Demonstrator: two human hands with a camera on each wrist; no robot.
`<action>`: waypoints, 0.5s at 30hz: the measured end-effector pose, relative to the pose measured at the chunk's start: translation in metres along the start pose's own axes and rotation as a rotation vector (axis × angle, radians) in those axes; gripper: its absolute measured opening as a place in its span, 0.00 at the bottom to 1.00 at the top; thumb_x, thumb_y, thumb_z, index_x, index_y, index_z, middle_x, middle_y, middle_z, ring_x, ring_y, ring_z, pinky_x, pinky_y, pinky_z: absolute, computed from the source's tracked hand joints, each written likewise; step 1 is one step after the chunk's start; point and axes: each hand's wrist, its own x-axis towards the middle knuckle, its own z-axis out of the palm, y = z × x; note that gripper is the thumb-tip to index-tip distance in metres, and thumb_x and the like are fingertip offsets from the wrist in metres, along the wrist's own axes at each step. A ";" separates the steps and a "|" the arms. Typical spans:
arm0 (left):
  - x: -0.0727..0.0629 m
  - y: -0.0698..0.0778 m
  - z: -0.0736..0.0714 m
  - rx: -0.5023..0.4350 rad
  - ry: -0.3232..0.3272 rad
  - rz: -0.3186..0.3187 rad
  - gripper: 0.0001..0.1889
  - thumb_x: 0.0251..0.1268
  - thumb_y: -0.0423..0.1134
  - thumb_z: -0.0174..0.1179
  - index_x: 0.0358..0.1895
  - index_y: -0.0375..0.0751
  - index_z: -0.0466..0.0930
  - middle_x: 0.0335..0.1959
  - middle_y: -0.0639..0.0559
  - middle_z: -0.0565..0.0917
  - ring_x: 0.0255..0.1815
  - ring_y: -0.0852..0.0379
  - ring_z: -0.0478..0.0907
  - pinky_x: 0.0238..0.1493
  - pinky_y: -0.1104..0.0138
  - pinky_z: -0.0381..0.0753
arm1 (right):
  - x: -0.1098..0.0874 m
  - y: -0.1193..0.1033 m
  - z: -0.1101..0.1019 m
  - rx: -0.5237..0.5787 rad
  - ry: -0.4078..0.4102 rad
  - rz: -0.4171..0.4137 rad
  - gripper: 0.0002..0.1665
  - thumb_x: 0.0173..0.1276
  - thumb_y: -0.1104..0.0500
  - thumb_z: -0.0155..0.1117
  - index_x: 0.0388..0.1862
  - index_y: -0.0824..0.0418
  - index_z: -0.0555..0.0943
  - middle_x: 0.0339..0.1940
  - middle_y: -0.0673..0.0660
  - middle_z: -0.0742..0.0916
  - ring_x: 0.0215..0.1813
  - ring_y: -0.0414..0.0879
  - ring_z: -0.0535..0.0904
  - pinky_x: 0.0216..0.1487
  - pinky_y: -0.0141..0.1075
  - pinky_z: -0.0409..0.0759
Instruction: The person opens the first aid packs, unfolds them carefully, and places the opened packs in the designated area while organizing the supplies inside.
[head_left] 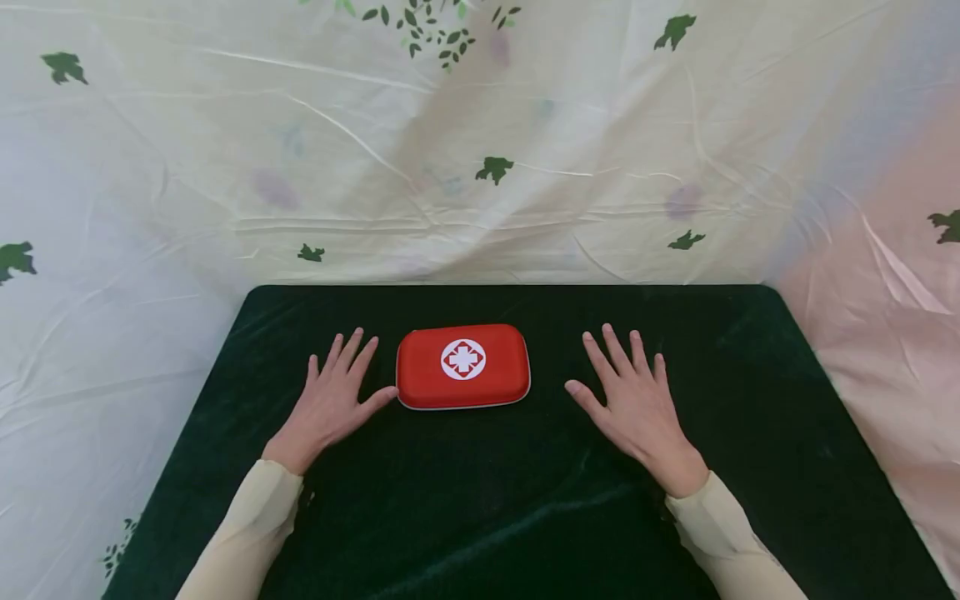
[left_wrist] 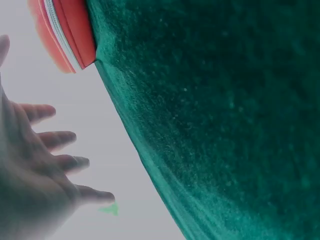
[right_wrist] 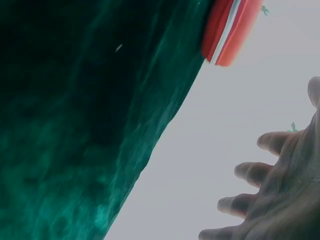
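A red zip-up first aid case [head_left: 495,367] with a white cross emblem lies closed on the dark green cloth. To its left is my left hand [head_left: 330,408], fingers spread, the thumb tip close by the case's left edge; whether it touches, I cannot tell. My right hand [head_left: 637,408] is spread out on the other side, with a gap between its thumb and the case. Neither hand holds anything. Both wrist views show the palms raised above the cloth, and the case's zipped side [left_wrist: 67,35] appears at the top of the left wrist view.
Dark green velvety cloth [head_left: 480,500] covers the table, whose rounded far corners show. Behind it hangs a pale curtain [head_left: 585,108] printed with green leaves, continuing down both sides.
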 end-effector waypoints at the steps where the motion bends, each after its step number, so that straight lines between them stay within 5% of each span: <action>1: 0.001 0.000 0.000 -0.006 -0.001 0.004 0.52 0.68 0.76 0.49 0.85 0.45 0.49 0.86 0.40 0.45 0.83 0.30 0.40 0.74 0.27 0.41 | 0.001 -0.002 0.001 0.003 0.004 -0.005 0.49 0.77 0.25 0.42 0.87 0.48 0.50 0.87 0.60 0.52 0.83 0.71 0.42 0.73 0.76 0.43; 15: 0.022 -0.001 -0.004 -0.197 -0.054 0.074 0.48 0.70 0.71 0.54 0.84 0.48 0.51 0.85 0.47 0.52 0.85 0.40 0.45 0.78 0.37 0.52 | 0.013 -0.027 0.001 0.079 -0.018 -0.063 0.49 0.76 0.25 0.44 0.87 0.47 0.53 0.87 0.57 0.52 0.85 0.67 0.41 0.76 0.72 0.45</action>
